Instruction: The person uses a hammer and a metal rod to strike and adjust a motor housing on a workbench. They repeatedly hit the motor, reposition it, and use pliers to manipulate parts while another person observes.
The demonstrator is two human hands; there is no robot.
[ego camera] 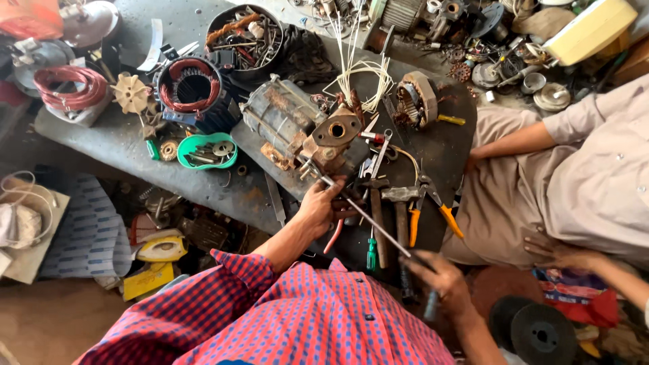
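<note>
Two hands work one long screwdriver (368, 222), whose tip meets the rusty end of the grey motor housing (287, 122) on the dark workbench (122, 145). The left hand (319, 206) curls loosely around the shaft near the tip, steadying it against the motor's rusted flange (336, 132). Keeping the shaft in line with the fastener would stop slipping. The right hand (439, 280) closes around the handle, blurred, probably in a full grip.

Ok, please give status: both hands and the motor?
Left hand grips long rod near rusty motor. Right hand holds rod's other end. Hammers, pliers alongside.
</note>
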